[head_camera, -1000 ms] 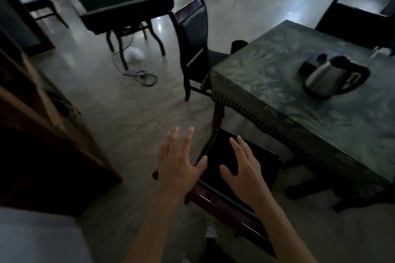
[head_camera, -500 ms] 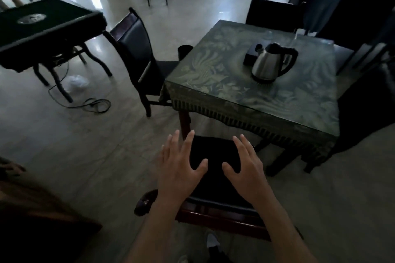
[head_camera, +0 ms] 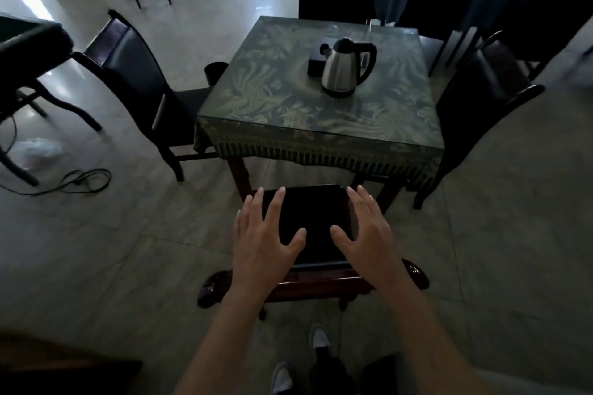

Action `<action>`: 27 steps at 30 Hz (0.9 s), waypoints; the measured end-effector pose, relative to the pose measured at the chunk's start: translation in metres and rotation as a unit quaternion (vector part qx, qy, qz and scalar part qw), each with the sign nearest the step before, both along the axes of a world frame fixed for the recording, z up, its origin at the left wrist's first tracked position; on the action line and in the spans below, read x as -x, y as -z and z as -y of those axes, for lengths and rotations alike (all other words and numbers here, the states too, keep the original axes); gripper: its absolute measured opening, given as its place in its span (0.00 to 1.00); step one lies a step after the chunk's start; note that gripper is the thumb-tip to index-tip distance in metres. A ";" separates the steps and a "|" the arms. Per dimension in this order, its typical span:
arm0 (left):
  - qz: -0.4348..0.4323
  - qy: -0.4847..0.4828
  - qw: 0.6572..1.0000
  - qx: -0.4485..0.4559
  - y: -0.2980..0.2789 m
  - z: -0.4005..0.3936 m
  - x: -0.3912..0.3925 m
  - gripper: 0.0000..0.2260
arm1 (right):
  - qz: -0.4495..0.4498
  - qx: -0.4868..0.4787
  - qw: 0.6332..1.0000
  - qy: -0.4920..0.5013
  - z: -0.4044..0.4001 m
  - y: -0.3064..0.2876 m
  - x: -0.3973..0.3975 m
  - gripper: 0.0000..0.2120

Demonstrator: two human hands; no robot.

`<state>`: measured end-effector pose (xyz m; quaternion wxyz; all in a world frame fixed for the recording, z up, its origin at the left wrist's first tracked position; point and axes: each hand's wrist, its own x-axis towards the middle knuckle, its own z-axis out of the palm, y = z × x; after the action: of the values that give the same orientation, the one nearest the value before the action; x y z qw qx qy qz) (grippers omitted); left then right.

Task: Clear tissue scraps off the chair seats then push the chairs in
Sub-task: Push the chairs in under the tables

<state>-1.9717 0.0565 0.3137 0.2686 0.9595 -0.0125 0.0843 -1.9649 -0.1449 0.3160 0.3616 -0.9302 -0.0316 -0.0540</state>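
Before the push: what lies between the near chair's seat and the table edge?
In the head view, only bare floor separates the near chair from the table, apart from the table's legs.

Both bare forearms reach forward from the near edge, roughly parallel and slightly converging. The left hand (head_camera: 266,242) is flat, palm down, fingers spread and pointing far, thumb angled in toward the right. The right hand (head_camera: 364,236) mirrors it, palm down, fingers splayed, thumb angled left. The two thumbs are near each other but apart. Neither hand grasps anything.
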 end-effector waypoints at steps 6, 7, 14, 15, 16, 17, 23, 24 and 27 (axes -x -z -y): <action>-0.118 -0.033 0.940 0.317 0.030 0.001 0.043 0.24 | -0.156 -0.360 0.914 0.104 -0.012 0.022 0.043 0.20; -0.142 -0.076 0.908 0.387 0.035 0.004 0.053 0.18 | -0.191 -0.439 0.866 0.144 -0.014 0.029 0.052 0.14; -0.302 -0.366 0.571 0.670 0.069 0.006 0.083 0.11 | -0.332 -0.594 0.649 0.341 -0.020 0.070 0.076 0.15; -0.305 -0.379 0.530 0.694 0.072 0.006 0.080 0.13 | -0.330 -0.592 0.641 0.361 -0.019 0.072 0.073 0.16; -0.302 -0.382 0.498 0.717 0.076 0.005 0.076 0.14 | -0.326 -0.589 0.636 0.377 -0.019 0.072 0.069 0.17; -0.293 -0.381 0.476 0.736 0.079 0.005 0.071 0.17 | -0.321 -0.586 0.634 0.389 -0.020 0.074 0.067 0.18; -0.238 -0.387 0.437 0.776 0.092 0.002 0.055 0.20 | -0.328 -0.635 0.569 0.408 -0.018 0.084 0.063 0.15; -0.238 -0.388 0.437 0.776 0.093 0.003 0.053 0.20 | -0.324 -0.647 0.560 0.403 -0.018 0.084 0.061 0.16; -0.245 -0.387 0.413 0.787 0.095 0.005 0.048 0.23 | -0.303 -0.700 0.519 0.385 -0.014 0.085 0.051 0.20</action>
<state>-2.0200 0.0512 0.2190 0.8367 0.2099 0.4985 -0.0864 -2.0156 -0.1304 0.2313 0.8277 -0.2583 0.4895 0.0926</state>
